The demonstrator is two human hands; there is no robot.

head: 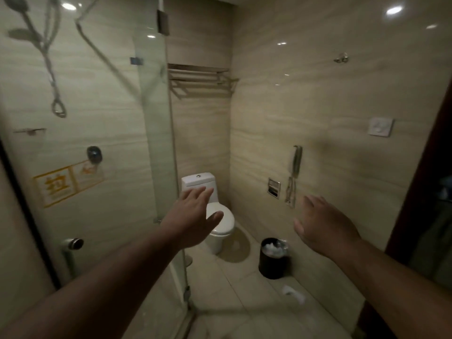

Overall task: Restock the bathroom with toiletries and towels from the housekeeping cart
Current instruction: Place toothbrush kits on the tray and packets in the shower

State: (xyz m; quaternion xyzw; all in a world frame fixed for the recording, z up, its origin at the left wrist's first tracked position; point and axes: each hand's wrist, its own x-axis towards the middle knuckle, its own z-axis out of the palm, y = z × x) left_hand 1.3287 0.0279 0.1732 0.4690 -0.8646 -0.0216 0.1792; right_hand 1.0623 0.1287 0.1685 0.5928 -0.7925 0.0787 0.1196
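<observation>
Towels and toiletries: none in view, presumably not yet brought from the cart. The left hand (193, 216) and right hand (322, 223) are stretched forward, fingers straight and spread, holding nothing. Risks: the glass shower door (156, 143) has its edge just left of the left fingers, easy to knock in this dim light; a paper scrap (293, 293) on the floor below the right fingers could slip underfoot. Count: one bare towel rack (199, 77) high beyond the fingers, one toilet (226, 225), one bin (272, 263), one scrap.
</observation>
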